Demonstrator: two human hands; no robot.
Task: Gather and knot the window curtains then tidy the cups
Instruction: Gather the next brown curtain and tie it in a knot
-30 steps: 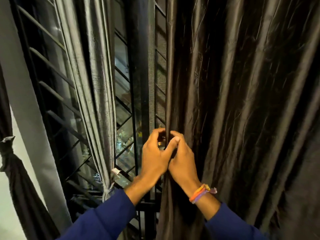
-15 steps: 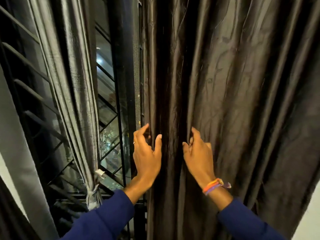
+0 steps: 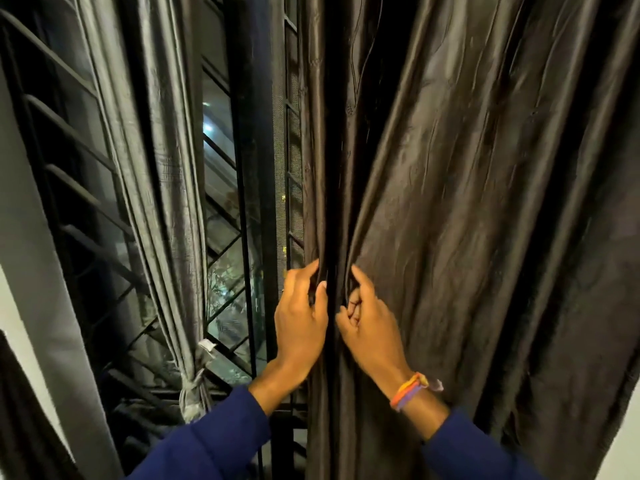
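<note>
At the window, we see the grey curtain on the left already knotted, while our left hand and right hand grip folds of the loose dark curtain, not yet knotted; no cups in view.

dark curtain blocking the right, window grille barring the gap beside tied grey curtain

navy blue sleeves, braided wristband (orange, purple, right wrist)
</note>
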